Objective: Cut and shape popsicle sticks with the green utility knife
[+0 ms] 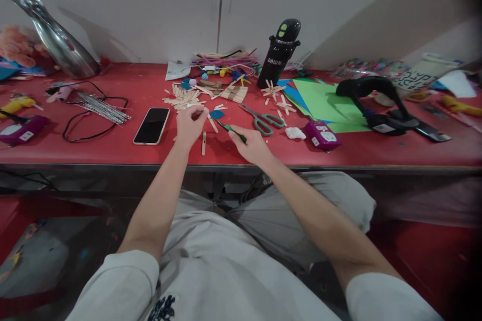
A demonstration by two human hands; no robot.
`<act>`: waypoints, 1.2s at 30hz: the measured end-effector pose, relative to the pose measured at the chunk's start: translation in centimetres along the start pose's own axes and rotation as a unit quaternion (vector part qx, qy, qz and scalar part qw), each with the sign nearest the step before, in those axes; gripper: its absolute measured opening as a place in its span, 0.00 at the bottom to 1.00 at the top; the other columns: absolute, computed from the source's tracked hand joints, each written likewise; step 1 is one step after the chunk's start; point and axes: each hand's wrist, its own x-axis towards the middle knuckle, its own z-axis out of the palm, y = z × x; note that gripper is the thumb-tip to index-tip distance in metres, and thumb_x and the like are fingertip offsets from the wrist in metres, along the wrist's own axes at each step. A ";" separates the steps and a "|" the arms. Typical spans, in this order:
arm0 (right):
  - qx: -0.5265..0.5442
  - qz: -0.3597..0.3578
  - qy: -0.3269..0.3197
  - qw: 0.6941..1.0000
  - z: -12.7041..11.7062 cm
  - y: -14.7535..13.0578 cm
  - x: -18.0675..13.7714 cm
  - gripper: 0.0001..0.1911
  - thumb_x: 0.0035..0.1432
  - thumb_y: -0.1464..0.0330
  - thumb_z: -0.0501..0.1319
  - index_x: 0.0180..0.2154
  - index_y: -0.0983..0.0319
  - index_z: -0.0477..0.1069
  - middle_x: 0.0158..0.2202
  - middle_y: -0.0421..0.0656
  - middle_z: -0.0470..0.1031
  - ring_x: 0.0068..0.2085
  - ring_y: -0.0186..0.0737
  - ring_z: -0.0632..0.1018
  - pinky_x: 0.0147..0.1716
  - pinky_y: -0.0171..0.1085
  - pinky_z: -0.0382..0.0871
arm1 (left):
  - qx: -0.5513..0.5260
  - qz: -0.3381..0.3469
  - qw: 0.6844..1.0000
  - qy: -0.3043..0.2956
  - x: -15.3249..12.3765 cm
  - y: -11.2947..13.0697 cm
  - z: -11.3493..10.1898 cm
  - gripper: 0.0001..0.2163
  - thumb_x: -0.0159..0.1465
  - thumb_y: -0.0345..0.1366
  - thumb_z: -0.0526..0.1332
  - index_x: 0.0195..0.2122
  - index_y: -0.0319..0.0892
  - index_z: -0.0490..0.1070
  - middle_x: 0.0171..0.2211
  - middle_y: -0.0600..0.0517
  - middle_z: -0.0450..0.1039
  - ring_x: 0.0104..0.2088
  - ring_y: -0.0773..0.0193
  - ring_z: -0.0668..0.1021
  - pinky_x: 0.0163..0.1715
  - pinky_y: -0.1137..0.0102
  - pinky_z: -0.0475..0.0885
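Observation:
My left hand (191, 124) rests on the red table (113, 153) with its fingers curled around a wooden craft stick (196, 107). My right hand (253, 146) is closed on a small green-handled tool (232, 131) whose dark tip points left toward the stick. A loose stick (204, 143) lies between the hands. A pile of craft sticks (184, 99) sits just beyond my left hand. A small blue piece (216, 114) lies near the fingertips.
A phone (151, 125) lies left of my left hand. Scissors (263, 120), a purple device (322, 135), green and blue paper (320, 100), a black bottle (279, 53) and a black hole punch (376, 105) sit to the right. Cable and metal wires (100, 108) lie left.

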 end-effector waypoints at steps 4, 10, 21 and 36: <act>0.000 0.003 0.002 1.000 0.0 -0.1 0.0 0.21 0.66 0.60 0.56 0.54 0.61 0.79 0.54 0.45 0.80 0.58 0.49 0.79 0.63 0.50 0.71 | 0.003 -0.004 1.000 0.000 -0.1 0.1 0.0 0.04 0.60 0.34 0.65 0.29 0.42 0.78 0.28 0.51 0.80 0.31 0.62 0.81 0.36 0.69 0.76; 0.003 0.005 0.003 1.000 0.0 0.0 0.0 0.21 0.66 0.60 0.57 0.53 0.61 0.79 0.54 0.45 0.80 0.58 0.49 0.79 0.62 0.50 0.71 | -0.002 -0.007 1.000 0.003 0.0 0.0 0.0 0.04 0.61 0.33 0.65 0.29 0.42 0.78 0.29 0.51 0.81 0.31 0.62 0.81 0.36 0.68 0.77; 0.000 0.006 -0.002 1.000 -0.1 0.0 0.1 0.20 0.66 0.61 0.57 0.53 0.61 0.79 0.53 0.46 0.80 0.58 0.49 0.79 0.62 0.49 0.71 | -0.008 -0.014 1.000 0.007 0.1 -0.6 0.1 0.03 0.60 0.34 0.66 0.30 0.42 0.79 0.30 0.50 0.82 0.33 0.60 0.82 0.38 0.66 0.78; 0.003 -0.001 0.003 1.000 0.1 0.2 0.0 0.22 0.66 0.60 0.57 0.53 0.63 0.79 0.53 0.48 0.80 0.57 0.50 0.80 0.60 0.48 0.73 | -0.010 -0.010 1.000 0.011 0.1 -0.6 0.1 0.04 0.60 0.35 0.66 0.30 0.42 0.79 0.29 0.50 0.82 0.32 0.60 0.82 0.36 0.66 0.78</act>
